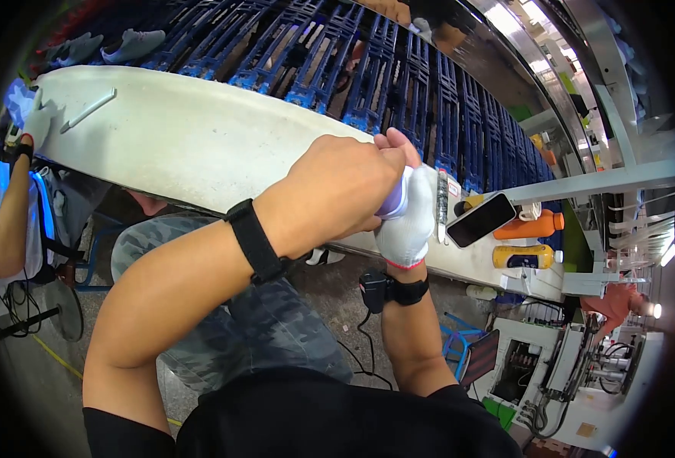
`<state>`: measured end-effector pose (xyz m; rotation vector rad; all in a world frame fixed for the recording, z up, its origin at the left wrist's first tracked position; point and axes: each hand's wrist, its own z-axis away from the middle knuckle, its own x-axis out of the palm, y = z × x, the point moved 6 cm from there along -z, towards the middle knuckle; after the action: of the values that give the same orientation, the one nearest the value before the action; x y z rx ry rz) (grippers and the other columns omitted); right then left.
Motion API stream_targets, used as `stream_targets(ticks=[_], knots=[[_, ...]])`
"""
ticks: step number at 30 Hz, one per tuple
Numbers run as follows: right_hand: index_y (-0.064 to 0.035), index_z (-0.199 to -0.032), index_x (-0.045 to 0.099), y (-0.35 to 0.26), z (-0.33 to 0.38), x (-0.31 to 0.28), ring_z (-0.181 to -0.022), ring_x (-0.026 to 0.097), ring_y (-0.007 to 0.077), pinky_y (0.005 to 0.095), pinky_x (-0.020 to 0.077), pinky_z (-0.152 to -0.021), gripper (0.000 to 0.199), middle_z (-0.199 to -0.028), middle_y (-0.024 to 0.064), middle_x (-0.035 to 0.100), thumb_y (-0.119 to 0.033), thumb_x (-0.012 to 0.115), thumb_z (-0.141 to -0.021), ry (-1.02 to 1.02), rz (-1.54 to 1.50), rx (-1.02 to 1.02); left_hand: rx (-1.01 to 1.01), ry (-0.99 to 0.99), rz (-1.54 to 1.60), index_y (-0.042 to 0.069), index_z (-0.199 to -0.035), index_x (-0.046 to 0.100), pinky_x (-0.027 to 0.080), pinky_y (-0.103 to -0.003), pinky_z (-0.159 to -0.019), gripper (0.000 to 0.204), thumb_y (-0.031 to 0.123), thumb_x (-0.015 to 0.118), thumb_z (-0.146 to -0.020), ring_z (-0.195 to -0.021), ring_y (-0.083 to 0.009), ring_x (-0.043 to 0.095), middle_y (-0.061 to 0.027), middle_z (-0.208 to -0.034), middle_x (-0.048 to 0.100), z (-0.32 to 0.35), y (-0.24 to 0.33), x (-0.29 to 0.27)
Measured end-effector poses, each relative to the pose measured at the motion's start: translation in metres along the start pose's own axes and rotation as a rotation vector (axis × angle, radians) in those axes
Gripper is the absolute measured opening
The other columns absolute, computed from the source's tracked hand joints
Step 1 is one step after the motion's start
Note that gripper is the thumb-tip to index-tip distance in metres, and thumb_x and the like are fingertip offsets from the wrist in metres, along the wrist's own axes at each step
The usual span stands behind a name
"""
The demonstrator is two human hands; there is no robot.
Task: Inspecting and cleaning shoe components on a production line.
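Note:
My bare left hand (337, 185) reaches across to my right hand, its fingers curled and mostly hidden behind its back. My right hand (408, 217) wears a white knit glove with a red cuff edge, and bare fingertips stick out beyond the glove. A smooth lavender piece (395, 200) shows between the two hands, against the gloved palm. What my left fingers grip there is hidden. Both hands are held over the near edge of the white worktop (200, 114).
Beyond the worktop run blue metal racks (314, 57), with grey shoes (133, 46) at far left. A phone (481, 220), an orange bottle (532, 224) and a yellow bottle (522, 256) lie at right. A white stick (88, 111) lies near a co-worker's gloved hand (38, 126).

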<state>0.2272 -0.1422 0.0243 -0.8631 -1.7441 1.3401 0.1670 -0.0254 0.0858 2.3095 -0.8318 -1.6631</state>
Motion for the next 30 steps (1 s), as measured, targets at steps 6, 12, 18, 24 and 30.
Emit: stream_targets(ticks=[6, 12, 18, 24, 30], knots=[[0.0058, -0.156, 0.047, -0.006, 0.038, -0.006, -0.147, 0.053, 0.0277, 0.0421, 0.0417, -0.122, 0.066, -0.155, 0.0211, 0.057, -0.040, 0.058, -0.110, -0.058, 0.233, -0.068, 0.032, -0.120, -0.061, 0.005, -0.125, 0.062, 0.061, -0.045, -0.076, 0.066, 0.023, 0.094, -0.071, -0.095, -0.0336, 0.075, -0.0142, -0.107, 0.074, 0.027, 0.005, -0.015], [-0.0038, -0.135, 0.072, 0.053, 0.076, -0.001, -0.118, 0.075, 0.0324, 0.0428, 0.0587, -0.104, 0.067, -0.128, 0.0163, 0.076, -0.015, 0.099, -0.075, -0.186, 0.403, -0.017, -0.310, -0.292, 0.284, 0.007, -0.156, 0.047, 0.057, -0.047, -0.103, 0.105, 0.030, 0.098, -0.067, -0.129, -0.0418, 0.064, -0.0195, -0.155, 0.045, 0.114, 0.005, -0.056], [-0.0075, -0.114, 0.076, 0.026, 0.073, 0.036, -0.100, 0.075, 0.0306, 0.0406, 0.0581, -0.087, 0.063, -0.111, 0.0116, 0.079, -0.040, 0.102, -0.067, -0.280, 0.770, -0.542, -0.389, 0.166, 0.191, 0.007, -0.147, 0.060, 0.058, -0.050, -0.101, 0.089, 0.028, 0.099, -0.070, -0.129, -0.0454, 0.062, -0.0207, -0.154, 0.046, 0.180, -0.026, -0.022], [-0.0084, -0.107, 0.077, 0.020, 0.063, 0.036, -0.091, 0.074, 0.0309, 0.0410, 0.0579, -0.082, 0.060, -0.099, 0.0097, 0.080, -0.039, 0.103, -0.063, -0.394, 0.887, -0.528, -0.326, 0.317, 0.148, 0.007, -0.137, 0.070, 0.056, -0.048, -0.103, 0.072, 0.023, 0.096, -0.072, -0.131, -0.0417, 0.061, -0.0205, -0.150, 0.054, 0.185, -0.027, -0.010], [-0.0060, -0.133, 0.069, 0.035, 0.081, 0.032, -0.119, 0.070, 0.0368, 0.0440, 0.0552, -0.105, 0.084, -0.127, 0.0171, 0.073, -0.043, 0.102, -0.065, -0.241, 0.820, -0.361, -0.282, 0.412, 0.318, 0.006, -0.136, 0.072, 0.049, -0.050, -0.112, 0.072, 0.033, 0.097, -0.073, -0.134, -0.0419, 0.059, -0.0238, -0.147, 0.056, 0.206, -0.035, -0.019]])
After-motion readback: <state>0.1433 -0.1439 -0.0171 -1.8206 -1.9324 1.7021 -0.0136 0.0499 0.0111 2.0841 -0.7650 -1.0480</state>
